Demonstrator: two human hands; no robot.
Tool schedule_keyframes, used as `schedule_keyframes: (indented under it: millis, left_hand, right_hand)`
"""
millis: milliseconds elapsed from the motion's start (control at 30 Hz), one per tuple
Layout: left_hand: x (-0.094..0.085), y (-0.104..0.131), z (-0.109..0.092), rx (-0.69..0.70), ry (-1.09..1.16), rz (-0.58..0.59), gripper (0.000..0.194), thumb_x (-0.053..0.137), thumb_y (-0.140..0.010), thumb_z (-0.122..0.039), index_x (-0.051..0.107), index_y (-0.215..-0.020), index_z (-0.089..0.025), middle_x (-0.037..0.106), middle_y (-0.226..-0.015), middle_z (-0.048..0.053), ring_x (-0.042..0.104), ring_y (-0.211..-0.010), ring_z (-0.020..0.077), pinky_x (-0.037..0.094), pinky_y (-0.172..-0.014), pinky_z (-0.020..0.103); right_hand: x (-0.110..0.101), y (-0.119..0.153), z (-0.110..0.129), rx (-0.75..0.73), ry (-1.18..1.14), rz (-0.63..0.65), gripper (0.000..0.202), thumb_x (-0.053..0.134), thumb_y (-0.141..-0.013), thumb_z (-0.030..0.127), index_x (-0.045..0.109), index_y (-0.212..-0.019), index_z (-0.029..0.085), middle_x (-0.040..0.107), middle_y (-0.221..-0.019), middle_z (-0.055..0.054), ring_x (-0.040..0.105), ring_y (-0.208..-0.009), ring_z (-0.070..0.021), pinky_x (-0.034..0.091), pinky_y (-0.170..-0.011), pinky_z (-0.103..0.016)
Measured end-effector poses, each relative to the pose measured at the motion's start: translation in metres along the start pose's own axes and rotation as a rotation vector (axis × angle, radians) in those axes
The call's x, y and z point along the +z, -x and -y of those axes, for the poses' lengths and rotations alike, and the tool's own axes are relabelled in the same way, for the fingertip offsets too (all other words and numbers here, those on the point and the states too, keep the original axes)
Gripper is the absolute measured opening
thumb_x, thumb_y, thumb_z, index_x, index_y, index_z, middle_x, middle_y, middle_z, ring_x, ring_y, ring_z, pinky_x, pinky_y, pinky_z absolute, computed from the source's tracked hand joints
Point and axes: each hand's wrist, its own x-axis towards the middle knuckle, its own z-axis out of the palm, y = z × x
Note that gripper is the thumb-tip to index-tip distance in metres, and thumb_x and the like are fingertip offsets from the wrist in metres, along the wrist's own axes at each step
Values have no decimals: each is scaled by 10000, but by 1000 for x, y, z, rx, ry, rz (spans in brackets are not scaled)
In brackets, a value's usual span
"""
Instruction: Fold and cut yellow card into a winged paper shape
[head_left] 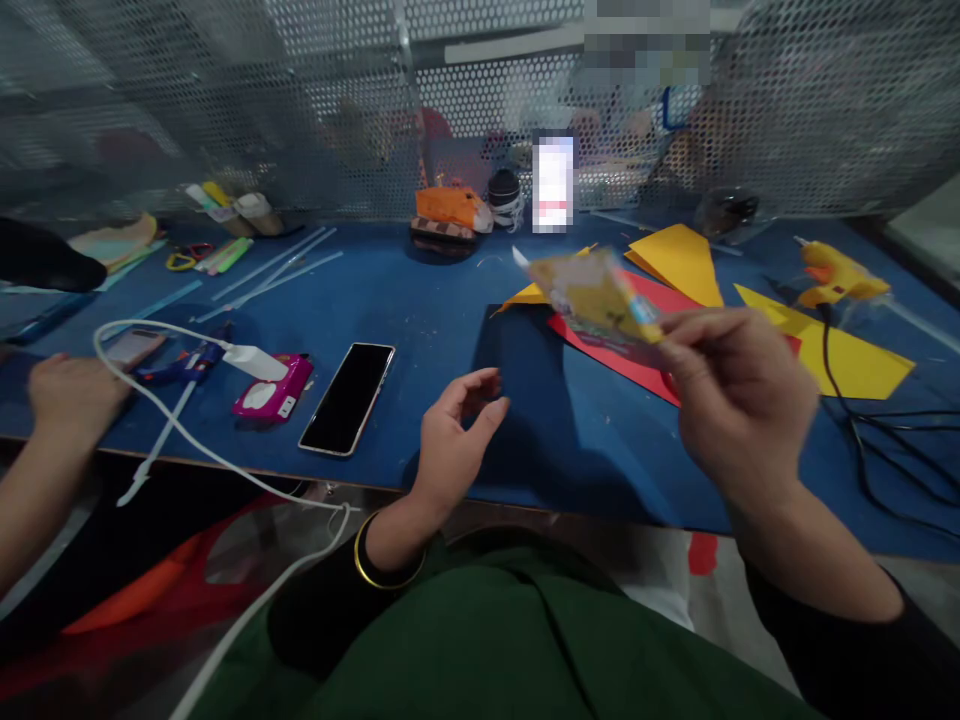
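Note:
My right hand (739, 395) pinches the corner of a flat yellow printed card (596, 300), raised above the table and smeared by motion, so its print cannot be read. Behind and below it lie a sheet of red paper (615, 362) and folded orange-yellow paper (679, 262). Yellow paper (862, 355) rests to the right. My left hand (459, 425) hovers near the table's front edge, thumb and curled fingers apart, holding nothing. Left of it a smartphone (349, 398) lies with its screen dark.
A yellow glue gun (840, 275) with a black cable (862, 450) is at right. At left, a white cable (187, 435) runs from a pink power strip (274, 390) beside a blue glue gun (184, 362). Another person's hand (75, 395) rests there. An orange pouch (450, 207) stands behind.

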Motion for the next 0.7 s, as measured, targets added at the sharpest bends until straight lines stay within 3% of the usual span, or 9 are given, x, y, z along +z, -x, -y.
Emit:
schedule_keyframes:
  millis: [67, 133, 200, 267, 367, 533, 600, 700]
  left_hand:
    - [9, -6, -7, -119, 138, 73, 379, 750, -814, -345, 686, -1138, -159, 717, -1152, 100, 657, -1101, 231, 486, -1003, 374]
    - [16, -12, -13, -235, 268, 166, 439, 803, -760, -339, 689, -1145, -161, 717, -1162, 103, 646, -1122, 236, 476, -1001, 367]
    - [23, -20, -17, -363, 428, 255, 470, 837, -724, -345, 695, -1135, -166, 714, -1178, 106, 643, -1131, 238, 478, -985, 356]
    - [28, -27, -18, -488, 622, 300, 411, 853, -705, -355, 710, -1034, -154, 725, -1125, 108, 664, -1089, 242, 497, -955, 361]
    - [36, -34, -15, -575, 839, 236, 317, 861, -690, -282, 689, -920, -149, 734, -1017, 83, 695, -970, 225, 542, -890, 371]
    - [49, -34, -6, -645, 750, 113, 283, 781, -732, -138, 700, -1003, -128, 733, -1027, 90, 690, -843, 172, 562, -750, 283]
    - [52, -33, -3, -660, 695, 92, 262, 765, -742, -137, 715, -999, -125, 735, -1013, 92, 681, -809, 164, 554, -697, 263]
    - [53, -34, 0, -657, 663, 60, 244, 766, -745, -159, 723, -985, -145, 731, -1030, 77, 666, -792, 157, 542, -651, 254]
  right_hand:
    - [3, -10, 7, 17, -175, -247, 55, 684, -868, 241, 644, -829, 245, 629, -817, 16, 620, -814, -156, 492, -796, -337]
    - [8, -17, 11, 127, -415, -346, 108, 734, -821, 270, 646, -777, 225, 566, -704, 42, 551, -643, -120, 483, -677, -297]
    - [16, -18, 12, 349, -655, -288, 173, 743, -803, 330, 621, -744, 222, 561, -678, 46, 533, -597, -116, 473, -606, -283]
    - [26, -12, 8, 580, -770, -190, 182, 727, -802, 378, 621, -781, 232, 653, -784, 16, 617, -714, -147, 510, -652, -300]
    - [43, 7, -4, 775, -726, -85, 212, 697, -802, 427, 641, -878, 237, 722, -929, -24, 671, -813, -174, 542, -718, -331]
    - [62, 38, -19, 819, -547, 80, 323, 647, -803, 533, 609, -793, 213, 657, -699, -23, 603, -596, -154, 506, -572, -312]
    - [55, 40, -22, 791, -445, 136, 337, 657, -792, 547, 607, -783, 214, 641, -696, -22, 599, -603, -163, 500, -573, -319]
    - [23, 32, -35, 686, -210, 130, 257, 723, -757, 439, 629, -862, 224, 663, -879, -67, 624, -802, -224, 506, -718, -386]
